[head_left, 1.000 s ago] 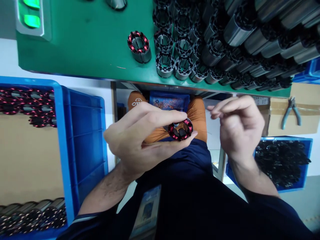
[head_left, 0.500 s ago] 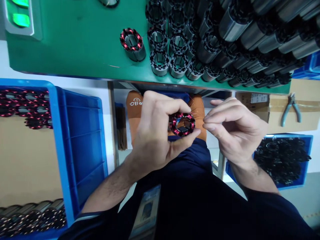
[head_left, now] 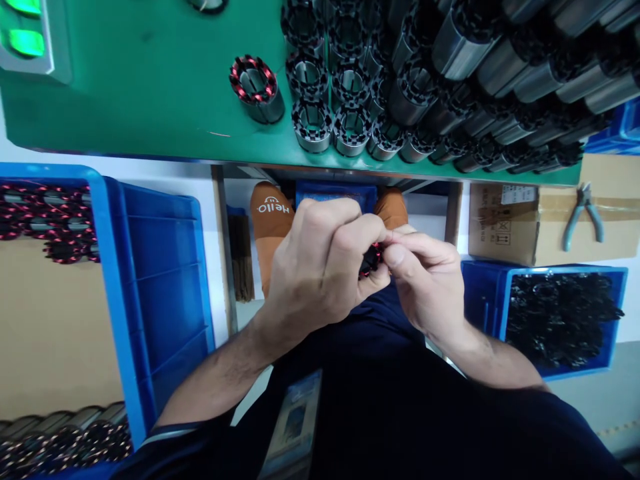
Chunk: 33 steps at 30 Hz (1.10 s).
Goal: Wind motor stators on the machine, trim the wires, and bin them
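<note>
My left hand (head_left: 320, 267) is closed around a wound motor stator (head_left: 371, 260), a ring with black slots and red copper windings. Most of the stator is hidden behind the fingers. My right hand (head_left: 427, 277) pinches at the stator's right edge, thumb against forefinger. A fine copper wire (head_left: 392, 235) shows faintly at those fingertips. Ahead on the green bench stands another stator with red windings (head_left: 256, 89). To its right, unwound stators (head_left: 353, 127) with black slotted ends stand in rows.
On the left is a blue crate (head_left: 160, 267) with wound stators (head_left: 60, 217) inside. Pliers (head_left: 584, 213) lie on a cardboard box (head_left: 505, 223) at right. Below it, a blue bin (head_left: 483, 300) holds black parts (head_left: 560, 320). The bench edge (head_left: 240, 165) runs beyond my hands.
My right hand has moved left to the stator, and its fingertips now meet its edge. My left hand has turned slightly, covering more of the stator.
</note>
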Available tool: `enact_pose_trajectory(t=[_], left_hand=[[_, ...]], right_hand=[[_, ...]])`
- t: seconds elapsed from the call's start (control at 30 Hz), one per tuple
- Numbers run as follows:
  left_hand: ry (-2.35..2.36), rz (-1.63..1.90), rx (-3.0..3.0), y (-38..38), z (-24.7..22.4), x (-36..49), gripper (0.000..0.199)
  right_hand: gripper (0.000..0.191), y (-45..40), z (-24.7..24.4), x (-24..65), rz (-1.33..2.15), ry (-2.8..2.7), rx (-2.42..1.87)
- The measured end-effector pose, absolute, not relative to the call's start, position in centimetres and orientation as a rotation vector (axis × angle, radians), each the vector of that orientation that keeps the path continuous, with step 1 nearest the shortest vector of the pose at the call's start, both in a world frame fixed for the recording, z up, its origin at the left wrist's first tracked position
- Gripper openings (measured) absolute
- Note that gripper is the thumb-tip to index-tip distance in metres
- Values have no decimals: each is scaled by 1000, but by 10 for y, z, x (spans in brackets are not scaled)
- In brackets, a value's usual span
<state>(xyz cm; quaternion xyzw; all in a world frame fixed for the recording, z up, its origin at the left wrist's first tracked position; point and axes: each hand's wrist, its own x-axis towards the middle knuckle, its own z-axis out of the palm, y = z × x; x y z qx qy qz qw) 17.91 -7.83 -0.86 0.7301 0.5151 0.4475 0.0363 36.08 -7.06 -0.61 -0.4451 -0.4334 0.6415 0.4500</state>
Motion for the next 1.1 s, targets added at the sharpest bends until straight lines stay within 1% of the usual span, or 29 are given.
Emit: enact_pose_trajectory(t=[0.13, 0.23, 0.3, 0.4, 0.43, 0.5, 0.53, 0.6, 0.63, 0.67, 0.7, 0.73, 0.8, 0.87, 0.9, 0.93, 1.0, 1.03, 1.07, 1.1], left_hand=[[1553, 1433, 2297, -75, -16, 180, 22], [1547, 1416, 2294, -77, -15, 179, 20], [1536, 1405, 2258, -81, -8, 177, 17], [1511, 1315, 2122, -86, 7, 171, 16], [1474, 1281, 2042, -87, 11, 169, 15], [1333, 1180, 1793, -84, 12, 164, 12], [1227, 1100, 1637, -82, 10, 162, 19], [1001, 872, 1331, -77, -2, 158, 50], [923, 804, 1224, -76, -10, 158, 64], [909, 798, 1175, -77, -17, 158, 71], [970, 862, 1200, -79, -24, 159, 70], [1091, 976, 1298, -83, -28, 161, 65], [1378, 1229, 1667, -91, -31, 166, 60], [1499, 1299, 2037, -98, -26, 171, 58], [1480, 1284, 2116, -98, -21, 172, 50], [1442, 1249, 2092, -98, -16, 173, 42], [1288, 1115, 1827, -93, -6, 170, 27], [1171, 1017, 1666, -90, -2, 168, 22], [1065, 929, 1530, -88, 2, 165, 20], [1000, 871, 1454, -86, 5, 163, 20]], right_hand=[[12, -67, 0, 362, 1616, -1056, -1068], [8, -63, 5, 366, 1672, -1093, -1051], [11, -57, 8, 369, 1659, -1192, -1031], [17, -44, 16, 376, 1520, -1470, -990], [16, -39, 20, 379, 1437, -1599, -977], [9, -29, 31, 387, 1206, -1903, -935], [8, -25, 36, 391, 1082, -2052, -894], [18, -20, 44, 399, 954, -2251, -805], [19, -20, 45, 403, 1004, -2279, -797], [16, -20, 45, 406, 1130, -2245, -829], [11, -20, 44, 408, 1306, -2152, -898], [11, -22, 41, 409, 1497, -2019, -987], [26, -25, 34, 410, 1813, -1750, -1104], [31, -26, 28, 411, 1957, -1643, -1112], [28, -25, 27, 412, 1924, -1691, -1091], [23, -23, 26, 413, 1807, -1803, -1054], [10, -14, 27, 419, 1451, -2068, -948], [12, -8, 29, 423, 1302, -2171, -880], [18, -1, 31, 428, 1216, -2240, -819], [25, 5, 34, 432, 1199, -2272, -781]])
